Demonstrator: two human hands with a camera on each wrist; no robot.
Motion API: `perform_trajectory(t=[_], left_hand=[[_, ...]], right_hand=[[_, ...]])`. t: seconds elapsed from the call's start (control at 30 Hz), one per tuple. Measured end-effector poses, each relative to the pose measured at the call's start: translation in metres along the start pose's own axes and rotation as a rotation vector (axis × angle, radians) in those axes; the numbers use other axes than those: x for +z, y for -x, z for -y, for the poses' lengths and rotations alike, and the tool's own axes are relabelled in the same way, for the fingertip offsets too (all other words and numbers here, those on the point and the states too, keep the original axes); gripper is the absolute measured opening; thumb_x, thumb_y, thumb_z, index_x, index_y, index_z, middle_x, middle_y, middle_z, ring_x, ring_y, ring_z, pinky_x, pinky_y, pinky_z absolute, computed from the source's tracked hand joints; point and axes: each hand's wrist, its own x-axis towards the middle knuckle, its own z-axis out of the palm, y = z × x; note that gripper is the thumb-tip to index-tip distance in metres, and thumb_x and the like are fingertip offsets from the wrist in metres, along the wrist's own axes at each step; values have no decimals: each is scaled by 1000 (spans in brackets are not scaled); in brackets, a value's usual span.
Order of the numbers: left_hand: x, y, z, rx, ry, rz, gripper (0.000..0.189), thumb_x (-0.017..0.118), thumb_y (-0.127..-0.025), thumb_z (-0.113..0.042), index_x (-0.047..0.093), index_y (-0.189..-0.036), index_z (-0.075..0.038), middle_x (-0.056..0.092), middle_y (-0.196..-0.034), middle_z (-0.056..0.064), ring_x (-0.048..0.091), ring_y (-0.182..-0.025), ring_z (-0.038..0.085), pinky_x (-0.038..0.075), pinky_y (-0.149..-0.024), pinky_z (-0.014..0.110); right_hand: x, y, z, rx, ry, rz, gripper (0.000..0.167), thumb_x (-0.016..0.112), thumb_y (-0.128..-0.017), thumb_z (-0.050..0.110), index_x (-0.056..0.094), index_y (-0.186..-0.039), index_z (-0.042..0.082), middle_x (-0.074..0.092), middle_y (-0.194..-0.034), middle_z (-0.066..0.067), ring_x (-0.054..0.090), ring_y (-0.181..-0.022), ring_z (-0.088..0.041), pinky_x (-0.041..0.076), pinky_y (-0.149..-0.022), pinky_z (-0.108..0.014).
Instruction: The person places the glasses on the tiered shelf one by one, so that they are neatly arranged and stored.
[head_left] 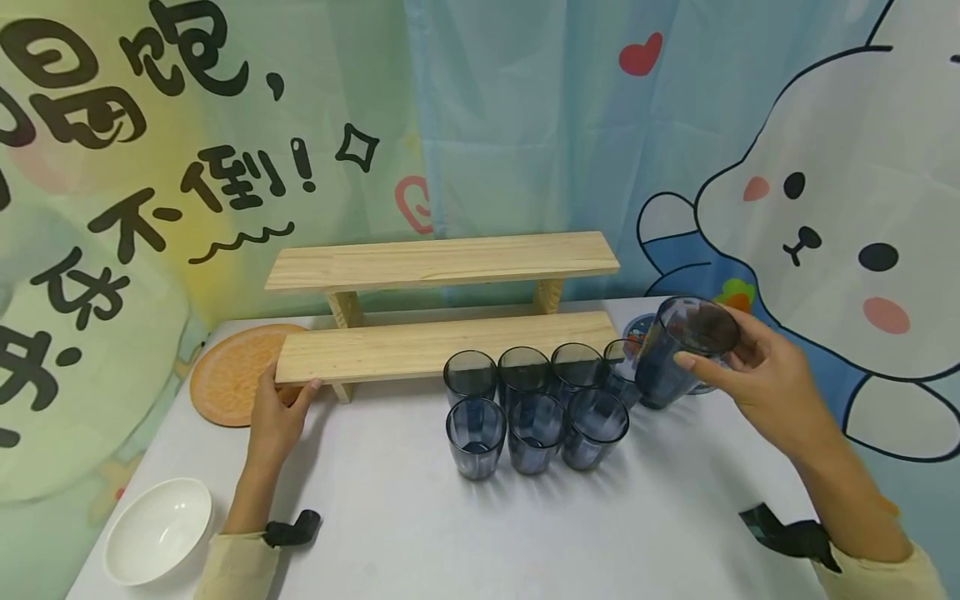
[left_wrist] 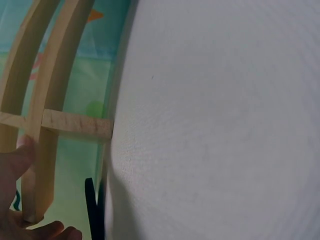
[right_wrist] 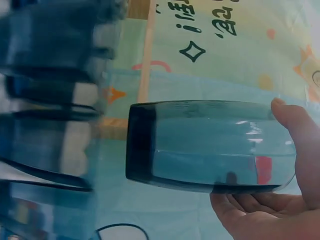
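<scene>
My right hand (head_left: pixel 772 383) grips a dark blue glass tumbler (head_left: pixel 678 358) near its rim, thumb on one side and fingers on the other. The tumbler leans slightly, its base beside the right end of a group of matching tumblers (head_left: pixel 536 433) set in two rows. In the right wrist view the held glass (right_wrist: pixel 210 147) looks see-through, with nothing inside. At the other side, my left hand (head_left: pixel 276 417) holds the left end of the lower board of a two-tier wooden shelf (head_left: pixel 420 346). The left wrist view has the thumb (left_wrist: pixel 22 152) on the board's edge and fingers beneath.
An orange round mat (head_left: pixel 225 383) lies behind my left hand, partly under the shelf's end. A white bowl (head_left: pixel 159 533) sits at the table's front left. Behind the held tumbler is a small patterned item (head_left: pixel 639 327), mostly hidden. A printed curtain (head_left: pixel 495 108) hangs behind the table.
</scene>
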Motion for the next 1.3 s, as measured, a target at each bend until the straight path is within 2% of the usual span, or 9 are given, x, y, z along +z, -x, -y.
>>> perform_trajectory(t=[0.23, 0.4, 0.57, 0.67, 0.77, 0.9, 1.0, 1.13, 1.3], left_hand=[[1, -1, 1, 23, -21, -35, 83, 68, -105, -26, 19, -163, 7, 33, -159, 37, 36, -149, 52, 32, -120, 64], [1, -1, 1, 29, -28, -49, 82, 70, -104, -24, 21, -162, 8, 34, -159, 37, 34, -150, 52, 28, -122, 65], [3, -1, 2, 28, -29, -56, 81, 70, -104, -24, 23, -161, 8, 35, -158, 37, 34, -150, 51, 28, -122, 65], [3, -2, 3, 35, -43, -61, 80, 70, -104, -25, 25, -160, 9, 36, -158, 37, 33, -151, 52, 26, -123, 65], [3, -3, 3, 37, -48, -64, 80, 70, -104, -25, 25, -160, 9, 36, -159, 37, 33, -152, 51, 26, -123, 64], [2, -4, 2, 34, -56, -63, 81, 70, -104, -26, 24, -161, 8, 34, -161, 36, 31, -153, 50, 25, -124, 64], [2, -5, 2, 38, -65, -63, 82, 70, -104, -26, 24, -161, 8, 33, -162, 36, 29, -154, 51, 24, -124, 65], [2, -3, 1, 37, -73, -66, 81, 70, -104, -26, 24, -161, 8, 33, -162, 36, 27, -154, 51, 23, -125, 65], [1, -2, 1, 33, -75, -67, 82, 70, -104, -26, 23, -161, 8, 33, -161, 37, 28, -154, 51, 23, -124, 65]], right_hand=[[1, -56, 20, -31, -4, 28, 76, 75, -100, 35, 40, -162, 9, 53, -147, -13, 52, -141, -24, 42, -100, -3], [14, -98, 27, -65, -38, 10, 69, 74, -99, 42, 49, -154, 10, 59, -132, -6, 57, -120, -9, 46, -87, -7], [25, -135, 32, -97, -36, -23, 61, 74, -97, 51, 57, -139, 10, 59, -111, 1, 55, -97, -14, 45, -74, -21], [30, -153, 35, -99, -36, -36, 59, 73, -96, 55, 59, -132, 10, 57, -105, 2, 51, -91, -17, 42, -72, -29], [36, -168, 38, -82, -44, -42, 65, 72, -95, 59, 60, -135, 10, 56, -107, 2, 50, -95, -19, 41, -78, -35], [45, -186, 41, -36, -82, -36, 79, 71, -94, 62, 54, -149, 8, 57, -131, -8, 54, -121, -25, 45, -100, -45], [50, -199, 42, -8, -95, -42, 81, 72, -93, 63, 52, -149, 8, 56, -135, -8, 51, -129, -26, 44, -106, -49], [57, -211, 40, -15, -110, -60, 62, 73, -93, 60, 58, -127, 10, 53, -112, 3, 50, -109, -19, 42, -92, -41], [66, -219, 35, -47, -142, -63, 47, 76, -95, 53, 54, -105, 12, 49, -101, 1, 46, -93, -16, 37, -82, -38]])
